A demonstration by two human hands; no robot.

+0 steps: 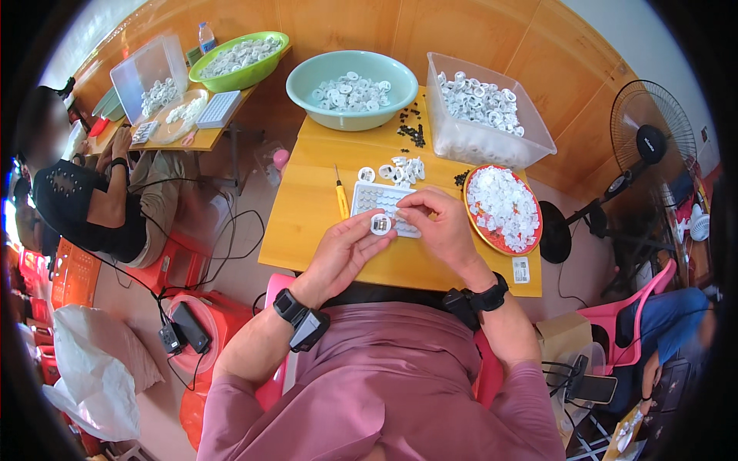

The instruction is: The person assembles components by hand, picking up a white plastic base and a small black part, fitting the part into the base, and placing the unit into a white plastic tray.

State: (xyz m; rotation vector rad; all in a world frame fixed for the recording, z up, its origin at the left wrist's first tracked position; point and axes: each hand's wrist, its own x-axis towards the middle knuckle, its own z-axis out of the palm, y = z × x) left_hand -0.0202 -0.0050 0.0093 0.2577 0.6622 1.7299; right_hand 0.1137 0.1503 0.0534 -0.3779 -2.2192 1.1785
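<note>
Between the thumb and fingers of my left hand is a small round white plastic part with metal pieces in its face. Close beside it, my right hand is closed in a pinch over the tray; what its fingertips hold, if anything, is too small to make out. Under both hands lies a white tray with rows of small round pockets. A yellow-handled screwdriver rests left of the tray. Several similar white parts lie just beyond it.
At the table's back stand a pale green basin and a clear plastic bin, both holding white parts. A red-rimmed plate of small white pieces is at right, with black bits scattered behind. A person sits at another table, left; a fan stands right.
</note>
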